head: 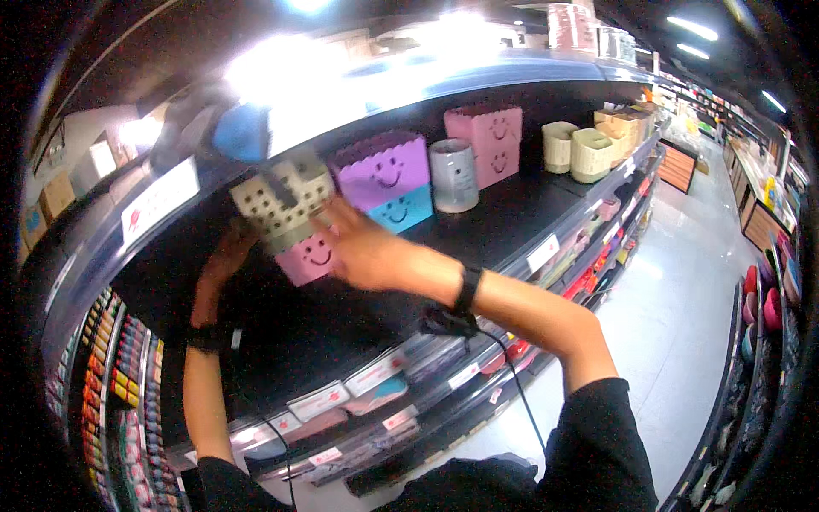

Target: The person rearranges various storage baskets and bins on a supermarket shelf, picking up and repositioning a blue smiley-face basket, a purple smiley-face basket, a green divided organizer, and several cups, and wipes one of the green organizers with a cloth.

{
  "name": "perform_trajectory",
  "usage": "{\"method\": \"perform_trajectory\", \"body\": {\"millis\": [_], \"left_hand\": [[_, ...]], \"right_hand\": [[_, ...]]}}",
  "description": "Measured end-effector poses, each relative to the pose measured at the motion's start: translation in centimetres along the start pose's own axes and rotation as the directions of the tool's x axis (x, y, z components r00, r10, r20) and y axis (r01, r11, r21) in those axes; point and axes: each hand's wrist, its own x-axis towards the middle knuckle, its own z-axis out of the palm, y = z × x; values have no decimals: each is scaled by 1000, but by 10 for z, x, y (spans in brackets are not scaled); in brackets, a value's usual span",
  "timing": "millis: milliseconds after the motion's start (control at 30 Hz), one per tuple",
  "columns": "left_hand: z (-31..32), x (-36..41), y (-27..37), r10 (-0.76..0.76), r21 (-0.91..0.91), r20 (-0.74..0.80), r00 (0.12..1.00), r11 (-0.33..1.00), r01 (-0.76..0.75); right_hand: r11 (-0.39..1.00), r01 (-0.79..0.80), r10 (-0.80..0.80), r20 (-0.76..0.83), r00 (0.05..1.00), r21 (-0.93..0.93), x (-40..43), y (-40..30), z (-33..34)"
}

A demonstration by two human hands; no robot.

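Both my hands flank a small stack on the black shelf. Its lower part is a pink bin with a smiling face (307, 257), and a cream perforated basket (285, 203) sits on top, blurred. My right hand (361, 249) holds the stack's right side, fingers spread along it. On the left, my left hand (225, 256) is in shadow beside the stack; whether its fingers grip is hard to see. Just right stand a purple smiling bin (384, 169) above a blue one (402, 211). A grey cylindrical container (454, 176) comes after them.
Pink stacked bins (484, 147) and cream cups (590, 155) stand further right on the shelf (384, 313). Price tags line its front edge. Cables hang from both wristbands. Paint-like bottles (96, 371) fill a rack at left. The aisle floor (646, 307) runs along the right.
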Motion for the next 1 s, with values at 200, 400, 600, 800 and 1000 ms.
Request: {"method": "perform_trajectory", "body": {"millis": [200, 400, 600, 800, 1000], "left_hand": [[1, -87, 124, -72, -244, -410, 909, 969, -33], [94, -212, 270, -50, -736, -210, 976, 666, -125], [365, -230, 290, 101, -408, 733, 672, 857, 316], [420, -168, 332, -64, -101, 804, 591, 965, 241], [502, -134, 357, 337, -379, 827, 450, 926, 2]], "right_hand": [[952, 68, -206, 460, 863, 300, -201, 7, -94], [654, -738, 721, 436, 538, -170, -468, 24, -69], [69, -992, 659, 751, -37, -109, -754, -79, -13], [-80, -973, 678, 704, -212, -216, -792, -72, -65], [15, -986, 888, 456, -64, -168, -720, 53, -117]]}}
